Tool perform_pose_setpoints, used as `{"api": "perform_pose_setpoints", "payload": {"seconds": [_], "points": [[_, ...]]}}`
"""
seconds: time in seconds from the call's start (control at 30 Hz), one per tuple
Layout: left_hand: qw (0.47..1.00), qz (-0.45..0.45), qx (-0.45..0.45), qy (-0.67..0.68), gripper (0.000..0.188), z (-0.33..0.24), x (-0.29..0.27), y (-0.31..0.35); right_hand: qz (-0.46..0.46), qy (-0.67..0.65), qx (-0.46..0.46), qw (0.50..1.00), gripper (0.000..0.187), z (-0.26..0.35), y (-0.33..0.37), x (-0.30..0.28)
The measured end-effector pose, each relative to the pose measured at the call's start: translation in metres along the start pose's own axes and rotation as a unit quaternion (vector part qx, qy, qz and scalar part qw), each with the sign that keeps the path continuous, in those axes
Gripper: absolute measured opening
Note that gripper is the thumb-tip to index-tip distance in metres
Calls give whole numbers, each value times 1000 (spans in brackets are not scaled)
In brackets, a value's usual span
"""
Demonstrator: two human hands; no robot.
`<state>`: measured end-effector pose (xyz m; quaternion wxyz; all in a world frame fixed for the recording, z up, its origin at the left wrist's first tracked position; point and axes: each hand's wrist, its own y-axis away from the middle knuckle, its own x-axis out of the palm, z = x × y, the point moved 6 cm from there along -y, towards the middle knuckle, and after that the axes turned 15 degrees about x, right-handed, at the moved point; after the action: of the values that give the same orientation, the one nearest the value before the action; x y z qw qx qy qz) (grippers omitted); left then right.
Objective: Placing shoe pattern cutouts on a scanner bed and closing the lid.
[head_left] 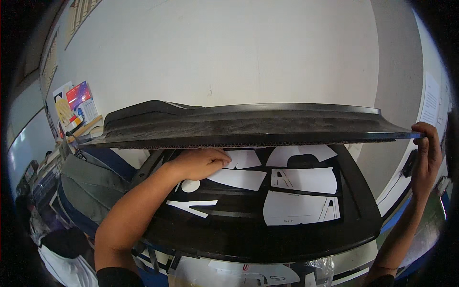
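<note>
Because the panel was long and held at one end only in the head view, the step in hand asked most of the right hand [426, 160]. Its grip was closed, fingers and thumb, on the far-right tip of the black panel [248, 123], which crossed the middle of the frame above a black base [215, 244]. A hold that far out probably left the panel free to twist or dip at its left end, so a firm, level wrist seemed wise while the other hand was below.

The left hand [203, 162], just under the panel's lower edge near the centre of the frame, had its fingers bent over a small white piece [245, 159]. Whether that grip pinched the piece or only pressed it, I could not tell. Light fingertips looked best, since the long white piece [239, 180] lay just beneath and a heavy touch might have shifted it. The forearm passed near the white disc [190, 185] and the V-shaped piece [193, 207], left of centre, so it was better kept raised. At right of centre lay the arched piece [282, 155] and two marked pieces [301, 210]; slow, even handling of the panel would have spared them a stirring of air.
</note>
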<state>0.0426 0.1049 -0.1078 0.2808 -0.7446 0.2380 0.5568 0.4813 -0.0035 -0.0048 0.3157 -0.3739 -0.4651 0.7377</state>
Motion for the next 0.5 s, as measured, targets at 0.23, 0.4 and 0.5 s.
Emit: {"api": "perform_pose_setpoints", "payload": {"seconds": [0.23, 0.4, 0.5], "points": [[1000, -3, -16, -11, 39, 2, 0, 0, 0, -15, -3, 1000, 26, -4, 0, 1], [1000, -13, -21, 2, 40, 4, 0, 2, -3, -11, -2, 1000, 26, -8, -1, 3], [999, -13, -40, -8, 40, -2, -3, 1, -6, -2, -17, 1000, 25, -7, -2, 1]]}}
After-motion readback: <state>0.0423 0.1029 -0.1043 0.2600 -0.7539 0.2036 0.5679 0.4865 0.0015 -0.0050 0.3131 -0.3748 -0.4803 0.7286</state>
